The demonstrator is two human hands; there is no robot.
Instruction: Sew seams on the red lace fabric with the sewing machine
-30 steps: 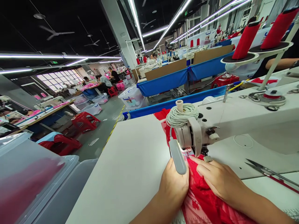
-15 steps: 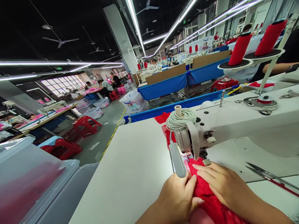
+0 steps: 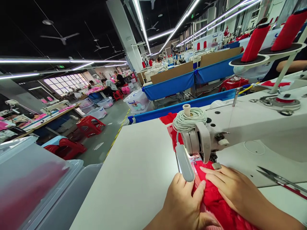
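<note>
Red lace fabric (image 3: 219,199) runs from under the presser foot of a white sewing machine (image 3: 192,140) toward me, with a paler pink layer along its left side. My left hand (image 3: 183,199) is closed on the fabric's left edge, fingers curled and partly hidden behind a grey lever-shaped attachment (image 3: 185,164). Flat on top of the red fabric lies my right hand (image 3: 233,188), its fingers stretched toward the needle area. More red fabric (image 3: 169,118) shows behind the machine head. The needle tip is too small to make out.
Thread snips (image 3: 283,182) lie right of my right hand. A coil of pale cord (image 3: 189,119) sits on the machine head. Red thread cones (image 3: 256,43) stand at upper right. Clear plastic bins (image 3: 35,179) flank the white tabletop (image 3: 134,166) on the left; red stools (image 3: 90,125) stand beyond.
The view has shifted slightly, so the machine appears farther right. More of the pink layer shows between my hands. Both hands remain at the fabric near the presser foot.
</note>
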